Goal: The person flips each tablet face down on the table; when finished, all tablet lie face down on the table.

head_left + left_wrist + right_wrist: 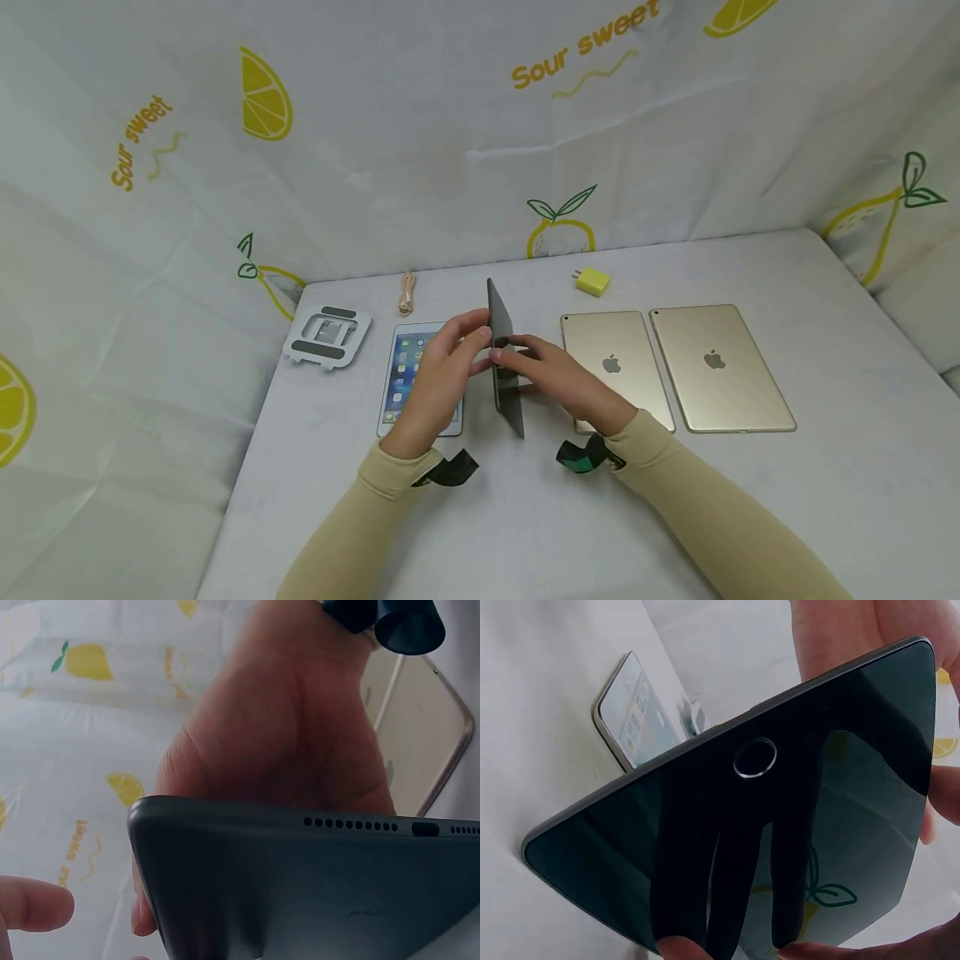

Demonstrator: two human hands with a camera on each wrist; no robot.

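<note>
Both hands hold a dark grey tablet (508,408) on edge above the table. My left hand (442,375) is at its back, thumb near the upper edge. From the opposite side my right hand (573,383) grips it, with fingertips (682,949) against the black screen (855,847). A round home button (755,757) shows on that screen. The left wrist view shows the plain back and the edge with speaker holes (349,824). Beneath my left hand lies a white tablet (405,367) with its screen lit, partly covered.
Two gold tablets (615,337) (720,383) lie face down on the right, the nearer one partly under my right hand. A yellow plug adapter (592,282) sits behind them. At the back left are a coiled cable (407,293) and a grey-white folding stand (330,337).
</note>
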